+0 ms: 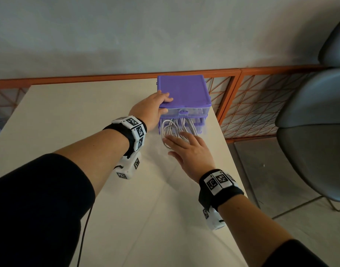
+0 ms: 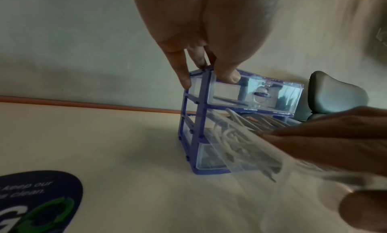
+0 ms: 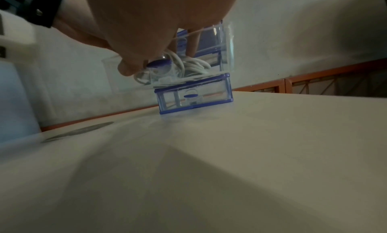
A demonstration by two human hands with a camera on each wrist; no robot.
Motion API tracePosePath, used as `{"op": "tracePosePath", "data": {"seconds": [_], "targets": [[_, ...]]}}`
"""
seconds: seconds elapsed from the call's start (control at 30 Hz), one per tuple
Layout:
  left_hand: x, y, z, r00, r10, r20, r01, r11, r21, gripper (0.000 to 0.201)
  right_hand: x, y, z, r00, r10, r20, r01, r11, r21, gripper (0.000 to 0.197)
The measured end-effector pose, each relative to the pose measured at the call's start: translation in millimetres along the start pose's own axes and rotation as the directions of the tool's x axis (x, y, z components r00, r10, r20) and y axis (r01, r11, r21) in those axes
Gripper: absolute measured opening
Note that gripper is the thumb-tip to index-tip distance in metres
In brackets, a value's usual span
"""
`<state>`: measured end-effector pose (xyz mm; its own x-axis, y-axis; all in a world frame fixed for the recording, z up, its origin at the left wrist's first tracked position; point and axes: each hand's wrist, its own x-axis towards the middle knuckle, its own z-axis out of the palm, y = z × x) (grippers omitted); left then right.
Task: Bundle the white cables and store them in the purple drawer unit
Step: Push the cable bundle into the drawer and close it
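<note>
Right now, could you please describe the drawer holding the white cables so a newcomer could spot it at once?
On the pale table, near its far right edge, stands the purple drawer unit. Its middle drawer is pulled out toward the person, under the right hand. Unlike the shut drawers above and below, it is open and holds the coiled white cables.

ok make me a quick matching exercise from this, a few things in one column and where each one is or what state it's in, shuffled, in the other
Column 1
1. white cables
2. left hand
3. right hand
4. top drawer

Column 2
A. pushed in, shut
B. gripping the front left corner of the purple drawer unit
C. coiled inside the pulled-out middle drawer
D. fingers straight, laid over the cables in the open drawer

Pairs: 1-C, 2-B, 3-D, 4-A
</note>
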<state>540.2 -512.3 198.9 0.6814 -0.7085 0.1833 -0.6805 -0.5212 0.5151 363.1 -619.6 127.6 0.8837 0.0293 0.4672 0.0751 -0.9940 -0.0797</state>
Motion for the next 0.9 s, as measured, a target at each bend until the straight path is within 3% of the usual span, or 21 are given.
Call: {"op": "tracePosePath", "data": {"seconds": [0.23,0.47,0.9], "targets": [[2,1,1,1.0,-0.008,-0.001,0.008,1.0,0.0,0.038,17,2,1,0.996,-0.044,0.082,0.043,0.999,0.012,0.034],[1,1,0,1.0,-0.004,-0.006,0.004,1.0,0.02,0.037,14,15,-3,0.999,-0.016,0.038,0.011,0.992,0.124,0.029],[3,4,-6,1.0,0.01,0.009,-0.01,0.997,0.07,0.037,44,23,-7,0.949,0.035,0.312,-0.093,0.98,0.173,0.03]]}}
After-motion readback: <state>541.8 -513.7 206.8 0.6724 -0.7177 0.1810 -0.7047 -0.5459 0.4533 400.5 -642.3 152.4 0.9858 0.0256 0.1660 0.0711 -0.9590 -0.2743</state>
